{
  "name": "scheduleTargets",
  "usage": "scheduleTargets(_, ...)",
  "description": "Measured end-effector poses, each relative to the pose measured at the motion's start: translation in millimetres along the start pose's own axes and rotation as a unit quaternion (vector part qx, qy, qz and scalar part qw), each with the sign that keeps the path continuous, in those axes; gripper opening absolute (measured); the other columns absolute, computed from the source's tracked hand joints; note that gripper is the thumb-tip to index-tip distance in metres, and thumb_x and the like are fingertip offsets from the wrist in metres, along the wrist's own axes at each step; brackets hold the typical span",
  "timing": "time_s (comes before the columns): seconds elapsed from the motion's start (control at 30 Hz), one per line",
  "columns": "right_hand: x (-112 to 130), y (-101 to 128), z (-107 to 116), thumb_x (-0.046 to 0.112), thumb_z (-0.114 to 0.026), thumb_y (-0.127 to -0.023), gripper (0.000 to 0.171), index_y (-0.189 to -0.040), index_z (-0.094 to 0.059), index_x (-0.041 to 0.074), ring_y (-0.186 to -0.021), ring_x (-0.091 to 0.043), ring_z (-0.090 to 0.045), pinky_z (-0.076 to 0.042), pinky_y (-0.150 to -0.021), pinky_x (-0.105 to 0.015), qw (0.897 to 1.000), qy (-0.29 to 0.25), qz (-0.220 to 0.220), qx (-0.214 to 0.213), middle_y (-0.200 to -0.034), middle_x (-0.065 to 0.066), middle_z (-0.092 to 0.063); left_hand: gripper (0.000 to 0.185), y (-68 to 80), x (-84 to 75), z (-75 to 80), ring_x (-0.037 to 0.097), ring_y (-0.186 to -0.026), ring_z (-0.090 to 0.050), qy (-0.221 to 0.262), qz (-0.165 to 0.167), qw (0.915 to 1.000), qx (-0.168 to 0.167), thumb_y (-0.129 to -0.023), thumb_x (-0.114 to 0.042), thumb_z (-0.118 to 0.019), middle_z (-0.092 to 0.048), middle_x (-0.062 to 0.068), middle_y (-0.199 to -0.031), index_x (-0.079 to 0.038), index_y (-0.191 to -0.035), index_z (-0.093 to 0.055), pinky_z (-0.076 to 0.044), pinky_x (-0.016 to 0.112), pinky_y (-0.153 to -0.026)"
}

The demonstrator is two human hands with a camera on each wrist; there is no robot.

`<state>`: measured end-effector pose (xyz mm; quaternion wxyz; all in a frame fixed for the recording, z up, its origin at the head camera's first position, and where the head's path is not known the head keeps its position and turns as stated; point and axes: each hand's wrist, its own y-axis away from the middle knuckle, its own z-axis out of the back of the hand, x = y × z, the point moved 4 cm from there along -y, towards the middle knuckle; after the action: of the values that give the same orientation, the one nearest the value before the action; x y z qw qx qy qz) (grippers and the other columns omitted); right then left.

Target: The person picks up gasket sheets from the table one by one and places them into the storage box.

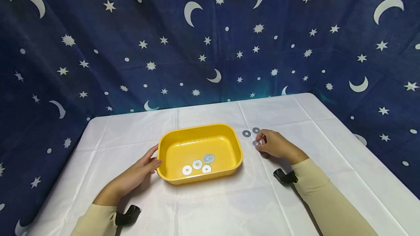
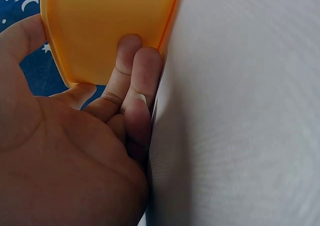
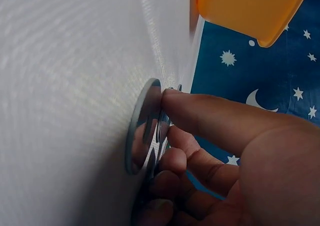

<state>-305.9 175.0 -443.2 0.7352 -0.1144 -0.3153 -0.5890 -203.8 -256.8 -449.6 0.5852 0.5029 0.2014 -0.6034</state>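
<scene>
A yellow plastic tray (image 1: 200,177) stands on the white-covered table with several flat metal washers (image 1: 197,164) inside. My left hand (image 1: 139,174) holds its left end, thumb at the rim; in the left wrist view, fingertips (image 2: 146,68) lie against the outer wall. Right of the tray, my right hand (image 1: 275,144) pinches a washer (image 1: 255,143) between thumb and fingers. Under that hand, another washer (image 3: 143,128) rests near the thumb, partly hidden in the head view. Just beyond the fingers lie two more washers, a left one (image 1: 246,133) and a right one (image 1: 256,130).
A white cloth (image 1: 223,210) with fold lines covers the table. Behind it and along the sides hangs a dark blue curtain (image 1: 177,75) printed with moons and stars. Each wrist carries a black strap mount, a left one (image 1: 128,216) and a right one (image 1: 284,177).
</scene>
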Motion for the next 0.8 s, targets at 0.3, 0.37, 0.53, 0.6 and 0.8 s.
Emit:
scheduleTargets(0.3, 1.6, -2.9, -2.2, 0.007, -0.074, -0.086, 0.026, -0.103, -0.055, 0.005, -0.068, -0.018, -0.051, -0.047, -0.061, -0.027, 0.999, -0.003, 0.033, -0.015, -0.082, -0.007, -0.049, 0.067, 2.6, 0.7, -0.2, 0.026, -0.114, -0.044, 0.001, 0.011, 0.9999, -0.005, -0.104, -0.046, -0.045, -0.055, 0.011, -0.135, -0.03, -0.16, -0.012, -0.034, 0.043, -0.098)
scheduleTargets(0.37, 2.1, -2.0, -2.8, 0.006, -0.073, -0.086, 0.026, -0.103, -0.054, 0.005, -0.067, -0.018, -0.052, -0.048, -0.059, -0.027, 0.999, -0.007, 0.036, -0.012, -0.081, -0.006, -0.049, 0.068, 2.8, 0.8, -0.7, 0.027, -0.114, -0.044, 0.0, 0.015, 0.9999, -0.007, -0.104, -0.047, -0.045, -0.054, 0.012, -0.137, -0.03, -0.16, -0.012, -0.034, 0.044, -0.099)
scheduleTargets(0.53, 3.1, 0.1, -3.4, 0.001, -0.07, -0.086, 0.025, -0.105, -0.055, 0.007, -0.063, -0.017, -0.052, -0.049, -0.058, -0.028, 0.999, -0.017, 0.033, -0.006, -0.08, -0.006, -0.05, 0.068, 2.4, 0.9, -1.3, 0.026, -0.116, -0.045, -0.001, 0.018, 0.9998, -0.008, -0.104, -0.047, -0.045, -0.053, 0.011, -0.138, -0.03, -0.16, -0.012, -0.035, 0.044, -0.099)
scheduleTargets(0.6, 3.7, 0.7, -3.4, -0.002, -0.067, -0.087, 0.025, -0.108, -0.055, 0.006, -0.062, -0.017, -0.054, -0.05, -0.058, -0.028, 0.999, -0.026, 0.032, -0.002, -0.081, -0.007, -0.051, 0.067, 2.0, 0.8, -1.1, 0.026, -0.115, -0.045, 0.0, 0.015, 0.9999, -0.007, -0.104, -0.046, -0.045, -0.054, 0.011, -0.136, -0.03, -0.16, -0.013, -0.035, 0.042, -0.098)
scheduleTargets(0.8, 6.2, 3.8, -1.8, -0.005, -0.056, -0.091, 0.028, -0.117, -0.056, 0.006, -0.059, -0.018, -0.057, -0.052, -0.057, -0.03, 0.998, -0.043, 0.038, 0.007, -0.086, -0.011, -0.056, 0.067, 1.1, 0.1, -0.5, 0.026, -0.114, -0.044, 0.001, 0.008, 1.0, -0.004, -0.104, -0.046, -0.045, -0.055, 0.011, -0.134, -0.03, -0.16, -0.013, -0.034, 0.042, -0.097)
